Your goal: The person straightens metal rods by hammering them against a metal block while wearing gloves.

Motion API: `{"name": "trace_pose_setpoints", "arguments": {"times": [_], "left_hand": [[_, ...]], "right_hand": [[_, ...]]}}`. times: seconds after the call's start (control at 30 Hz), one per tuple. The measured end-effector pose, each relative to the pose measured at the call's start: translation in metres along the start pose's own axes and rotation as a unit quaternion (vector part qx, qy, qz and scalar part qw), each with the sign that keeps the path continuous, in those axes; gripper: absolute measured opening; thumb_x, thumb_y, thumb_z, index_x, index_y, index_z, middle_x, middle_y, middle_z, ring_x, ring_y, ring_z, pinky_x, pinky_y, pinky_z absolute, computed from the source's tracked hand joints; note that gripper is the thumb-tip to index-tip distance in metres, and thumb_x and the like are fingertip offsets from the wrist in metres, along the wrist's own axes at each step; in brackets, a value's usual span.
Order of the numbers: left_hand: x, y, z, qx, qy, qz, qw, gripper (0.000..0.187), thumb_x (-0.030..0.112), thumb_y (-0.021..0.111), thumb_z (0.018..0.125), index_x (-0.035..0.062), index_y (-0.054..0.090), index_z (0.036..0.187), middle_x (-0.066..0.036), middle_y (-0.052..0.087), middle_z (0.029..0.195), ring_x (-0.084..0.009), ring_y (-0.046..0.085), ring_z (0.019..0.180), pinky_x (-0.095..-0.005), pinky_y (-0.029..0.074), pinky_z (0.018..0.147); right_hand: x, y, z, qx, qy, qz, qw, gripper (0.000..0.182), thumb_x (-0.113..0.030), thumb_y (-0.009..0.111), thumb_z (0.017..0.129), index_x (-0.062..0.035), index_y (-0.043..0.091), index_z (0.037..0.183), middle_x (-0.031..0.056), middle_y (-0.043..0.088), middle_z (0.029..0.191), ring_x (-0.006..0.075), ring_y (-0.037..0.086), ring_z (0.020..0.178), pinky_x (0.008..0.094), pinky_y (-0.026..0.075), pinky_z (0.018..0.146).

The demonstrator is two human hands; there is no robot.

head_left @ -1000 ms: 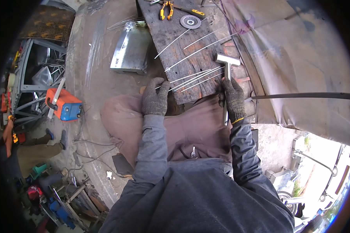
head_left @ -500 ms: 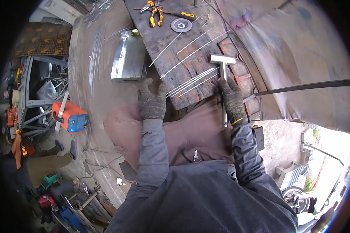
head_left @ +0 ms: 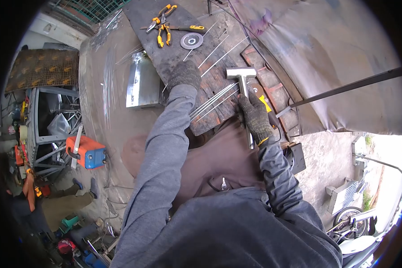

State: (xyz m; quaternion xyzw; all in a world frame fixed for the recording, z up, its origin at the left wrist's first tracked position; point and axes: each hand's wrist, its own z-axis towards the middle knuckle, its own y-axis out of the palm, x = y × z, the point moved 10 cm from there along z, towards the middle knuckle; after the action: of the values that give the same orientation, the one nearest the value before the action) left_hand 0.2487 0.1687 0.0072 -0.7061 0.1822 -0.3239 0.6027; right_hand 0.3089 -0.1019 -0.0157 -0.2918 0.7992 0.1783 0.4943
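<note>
My right hand [head_left: 256,117], in a dark knitted glove, grips the handle of a metal hammer-like T-shaped tool [head_left: 241,73], its head pointing away from me. My left hand [head_left: 184,74], gloved too, reaches over the dark wooden board [head_left: 158,56]; its fingers are hidden behind its back. Thin metal rods [head_left: 215,99] lie on the board between the hands, and more rods stretch beyond them. A grey disc [head_left: 191,41] rests just past my left hand. Farther off are pliers with orange and black handles [head_left: 164,35].
Left of the board sits a shiny metal box [head_left: 144,82]. An orange and blue machine [head_left: 88,152] stands on the left, near metal frames [head_left: 53,117]. A person [head_left: 53,207] is at the lower left. A dark bar [head_left: 344,91] crosses the right side.
My left hand has moved forward and right, from beside the board's near edge to over the board. My right hand still holds the T-shaped tool. The view has shifted a little.
</note>
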Motion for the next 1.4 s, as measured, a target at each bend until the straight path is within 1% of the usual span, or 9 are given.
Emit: {"name": "trace_pose_setpoints", "arguments": {"times": [0.2, 0.27, 0.47, 0.67, 0.8, 0.83, 0.97, 1.17, 1.4], "left_hand": [[-0.012, -0.008, -0.010, 0.016, -0.025, -0.014, 0.999, 0.027, 0.027, 0.064, 0.091, 0.0081, 0.072, 0.109, -0.023, 0.068, 0.115, -0.0392, 0.067, 0.106, -0.0487, 0.052, 0.095], [-0.029, -0.038, -0.024, 0.165, -0.016, -0.124, 0.978, 0.026, 0.026, 0.062, 0.094, 0.0062, 0.070, 0.108, -0.020, 0.070, 0.107, -0.0398, 0.068, 0.101, -0.0478, 0.053, 0.091], [-0.029, -0.120, -0.112, 0.255, 0.037, -0.293, 0.921, 0.023, 0.017, 0.067, 0.093, 0.0043, 0.067, 0.112, -0.015, 0.068, 0.107, -0.0315, 0.069, 0.096, -0.0426, 0.055, 0.084], [-0.006, -0.126, -0.167, 0.261, 0.043, -0.399, 0.878, 0.022, 0.007, 0.073, 0.090, 0.0017, 0.069, 0.112, -0.008, 0.070, 0.103, -0.0148, 0.068, 0.089, -0.0298, 0.056, 0.080], [0.014, -0.121, -0.175, 0.254, 0.063, -0.433, 0.863, 0.021, 0.012, 0.074, 0.089, 0.0031, 0.071, 0.108, -0.013, 0.068, 0.105, -0.0224, 0.069, 0.091, -0.0358, 0.056, 0.082], [0.018, -0.120, -0.174, 0.264, 0.078, -0.394, 0.877, 0.030, 0.006, 0.074, 0.089, 0.0031, 0.066, 0.118, -0.007, 0.069, 0.103, -0.0145, 0.068, 0.088, -0.0308, 0.056, 0.080], [0.020, -0.114, -0.171, 0.209, -0.017, -0.520, 0.828, 0.040, 0.006, 0.075, 0.088, 0.0040, 0.061, 0.125, -0.008, 0.069, 0.102, -0.0146, 0.067, 0.086, -0.0312, 0.056, 0.078], [0.023, -0.107, -0.164, 0.233, 0.026, -0.550, 0.802, 0.035, 0.003, 0.078, 0.085, 0.0037, 0.058, 0.113, -0.005, 0.066, 0.093, -0.0117, 0.064, 0.080, -0.0294, 0.055, 0.071], [0.027, -0.106, -0.161, 0.240, 0.036, -0.488, 0.839, 0.027, 0.018, 0.080, 0.086, 0.0048, 0.061, 0.099, -0.009, 0.066, 0.087, -0.0213, 0.068, 0.075, -0.0358, 0.055, 0.069]], "right_hand": [[0.002, 0.001, 0.003, -0.026, 0.004, -0.037, 0.999, 0.030, -0.033, 0.057, 0.103, -0.0053, 0.063, 0.113, 0.0017, 0.062, 0.074, 0.0091, 0.055, 0.052, 0.0267, 0.045, 0.043], [0.002, 0.001, 0.004, -0.019, -0.005, -0.031, 0.999, 0.029, -0.032, 0.058, 0.103, -0.0055, 0.063, 0.112, 0.0015, 0.062, 0.073, 0.0092, 0.055, 0.051, 0.0266, 0.045, 0.043], [-0.003, 0.003, -0.001, -0.003, 0.001, -0.026, 1.000, 0.027, -0.031, 0.058, 0.103, -0.0058, 0.064, 0.110, 0.0010, 0.060, 0.072, 0.0089, 0.053, 0.051, 0.0267, 0.044, 0.043], [0.000, 0.003, 0.005, -0.020, -0.034, -0.029, 0.999, 0.028, -0.030, 0.060, 0.103, -0.0042, 0.066, 0.111, -0.0010, 0.058, 0.070, 0.0069, 0.050, 0.051, 0.0251, 0.042, 0.046], [0.005, 0.003, 0.011, -0.028, -0.034, -0.014, 0.999, 0.027, -0.030, 0.058, 0.105, -0.0054, 0.065, 0.115, -0.0006, 0.063, 0.077, 0.0066, 0.051, 0.051, 0.0234, 0.041, 0.045], [0.006, 0.003, 0.010, -0.030, -0.028, 0.000, 0.999, 0.027, -0.029, 0.058, 0.105, -0.0059, 0.065, 0.115, -0.0006, 0.063, 0.076, 0.0064, 0.051, 0.051, 0.0228, 0.041, 0.045], [0.004, 0.004, 0.006, -0.029, -0.022, 0.011, 0.999, 0.025, -0.029, 0.058, 0.105, -0.0069, 0.064, 0.115, -0.0003, 0.063, 0.075, 0.0061, 0.051, 0.050, 0.0215, 0.041, 0.044], [0.006, 0.003, 0.010, -0.032, -0.039, 0.006, 0.999, 0.027, -0.029, 0.057, 0.105, -0.0049, 0.062, 0.116, 0.0006, 0.062, 0.073, 0.0066, 0.051, 0.047, 0.0244, 0.041, 0.039], [-0.005, 0.008, 0.002, -0.031, -0.043, 0.013, 0.999, 0.022, -0.029, 0.057, 0.105, -0.0079, 0.061, 0.105, 0.0019, 0.060, 0.071, 0.0087, 0.050, 0.045, 0.0250, 0.040, 0.038]]}}
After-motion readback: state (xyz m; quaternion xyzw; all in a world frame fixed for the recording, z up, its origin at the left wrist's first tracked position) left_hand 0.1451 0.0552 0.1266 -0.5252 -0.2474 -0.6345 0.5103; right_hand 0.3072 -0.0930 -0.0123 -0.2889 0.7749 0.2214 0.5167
